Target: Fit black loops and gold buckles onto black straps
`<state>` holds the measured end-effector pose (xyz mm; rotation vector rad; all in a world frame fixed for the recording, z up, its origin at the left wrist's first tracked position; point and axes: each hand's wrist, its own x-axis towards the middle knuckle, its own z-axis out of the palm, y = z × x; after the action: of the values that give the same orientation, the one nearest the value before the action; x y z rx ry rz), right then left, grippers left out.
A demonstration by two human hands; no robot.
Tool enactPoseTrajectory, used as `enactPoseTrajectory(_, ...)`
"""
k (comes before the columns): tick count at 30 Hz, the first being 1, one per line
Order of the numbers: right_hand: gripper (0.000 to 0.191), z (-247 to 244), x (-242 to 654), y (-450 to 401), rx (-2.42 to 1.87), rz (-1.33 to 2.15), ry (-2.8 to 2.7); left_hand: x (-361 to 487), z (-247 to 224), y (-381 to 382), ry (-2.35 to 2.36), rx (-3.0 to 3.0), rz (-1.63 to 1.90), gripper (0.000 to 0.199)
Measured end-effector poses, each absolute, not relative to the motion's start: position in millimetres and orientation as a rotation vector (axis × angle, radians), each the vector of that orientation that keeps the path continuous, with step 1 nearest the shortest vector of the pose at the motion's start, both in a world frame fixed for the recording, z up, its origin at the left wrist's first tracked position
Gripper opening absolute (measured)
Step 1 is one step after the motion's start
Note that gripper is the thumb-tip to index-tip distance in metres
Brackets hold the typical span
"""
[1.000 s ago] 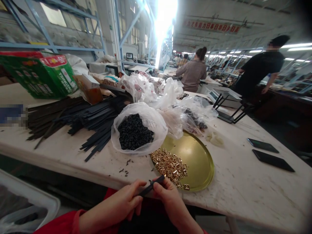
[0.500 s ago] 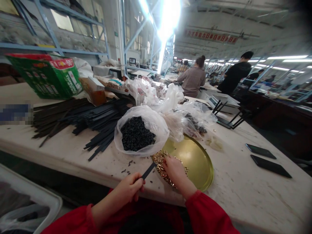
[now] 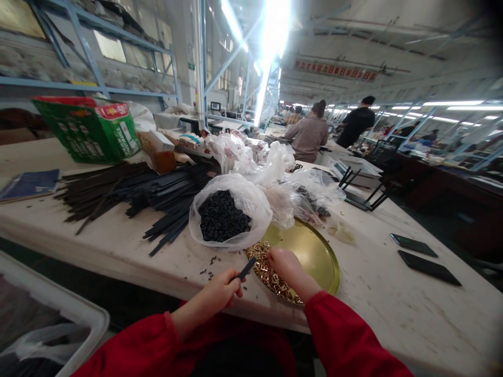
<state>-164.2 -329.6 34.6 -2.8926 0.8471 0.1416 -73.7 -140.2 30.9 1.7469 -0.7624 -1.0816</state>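
My left hand [image 3: 223,291] is closed round a short black strap [image 3: 248,266], whose free end points up and right toward the tray. Over the round gold tray [image 3: 320,251], my right hand [image 3: 286,268] has its fingers curled together at the pile of small gold metal buckles [image 3: 275,283]. What those fingertips hold, if anything, is hidden. The buckles lie along the tray's left and front side. Just behind the strap stands an open white plastic bag [image 3: 257,230] full of small black pieces [image 3: 223,217].
Bundles of dark straps [image 3: 157,193] lie to the left, near a green box [image 3: 90,131] and a blue booklet [image 3: 33,184]. Clear plastic bags [image 3: 271,162] crowd the back. Two dark phones [image 3: 428,267] and a black router [image 3: 359,199] are at right. Co-workers [image 3: 310,131] stand beyond.
My right hand has shifted slightly over the buckles, uncovering more of them in front. The strap in my left hand is nearer the tray's left rim. The camera view has moved a little.
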Motion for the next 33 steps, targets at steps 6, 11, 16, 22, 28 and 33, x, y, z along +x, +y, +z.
enactPoseTrajectory(6, 0.015, 32.3, -168.3, -341.0, -2.717, 0.027, 0.838, -76.0, 34.8, -144.6, -0.799, 1.776, -1.091, 0.029)
enactPoseTrajectory(11, 0.008, 38.7, -173.7, -346.0, -2.459, -0.247, 0.819, -75.2, 43.5, -152.9, -0.901, 1.808, -1.06, 0.026)
enactPoseTrajectory(16, 0.016, 32.8, -180.7, -328.4, -2.123, -0.347, 0.717, -73.6, 41.7, -166.4, -1.068, 1.958, -0.853, 0.025)
enactPoseTrajectory(22, 0.033, 34.0, -186.2, -301.2, -1.451, -0.362, 0.566, -73.9, 49.1, -167.8, -1.111, 1.951, -0.898, 0.023)
enactPoseTrajectory(28, 0.042, 34.8, -187.3, -281.4, -1.128, -0.465, 0.664, -75.9, 49.8, -161.6, -1.053, 1.774, -1.039, 0.022)
enactPoseTrajectory(33, 0.029, 22.9, -187.8, -251.3, -1.087, -0.439, 0.603, -84.5, 49.4, -157.3, -0.827, 1.605, -1.107, 0.024)
